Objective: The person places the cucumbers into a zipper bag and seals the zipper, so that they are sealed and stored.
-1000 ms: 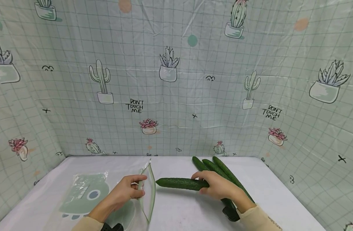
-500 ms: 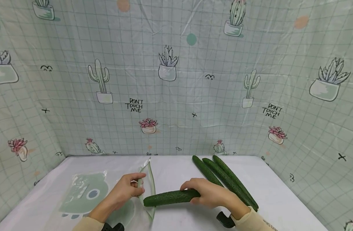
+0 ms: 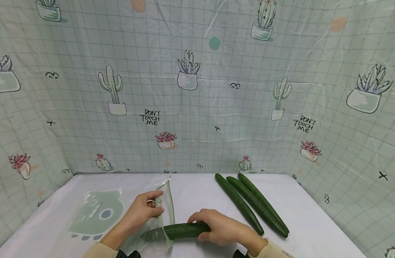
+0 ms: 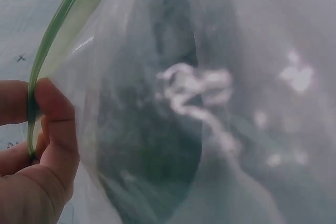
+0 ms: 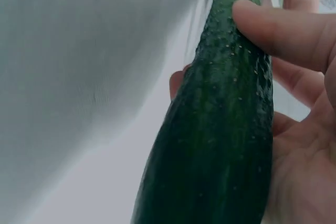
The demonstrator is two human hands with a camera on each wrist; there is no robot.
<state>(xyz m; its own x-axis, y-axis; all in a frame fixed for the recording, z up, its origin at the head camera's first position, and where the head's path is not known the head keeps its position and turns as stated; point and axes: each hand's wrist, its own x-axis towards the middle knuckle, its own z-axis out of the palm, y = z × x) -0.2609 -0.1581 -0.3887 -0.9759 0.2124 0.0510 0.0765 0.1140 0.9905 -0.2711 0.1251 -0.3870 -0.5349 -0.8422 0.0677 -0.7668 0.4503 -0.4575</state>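
Note:
A clear zip bag (image 3: 97,211) with a green cartoon print lies on the left of the table, its green-edged mouth held apart and facing right. My left hand (image 3: 142,211) pinches one edge of that mouth between thumb and fingers; the left wrist view shows the green zip strip (image 4: 52,40) in the fingers. My right hand (image 3: 220,227) grips a cucumber (image 3: 181,231) by its right end. The cucumber's left end is inside the bag, blurred through the plastic. In the right wrist view the thumb and fingers wrap around the cucumber (image 5: 226,108).
Three more cucumbers (image 3: 262,204) lie side by side, slanting, on the right of the white table (image 3: 313,222). A grid-patterned curtain (image 3: 197,107) with cactus drawings stands behind the table and along both sides.
My right hand has carried the cucumber left and toward me, and its tip has passed from outside the bag mouth to inside. The left hand stays at the bag's edge.

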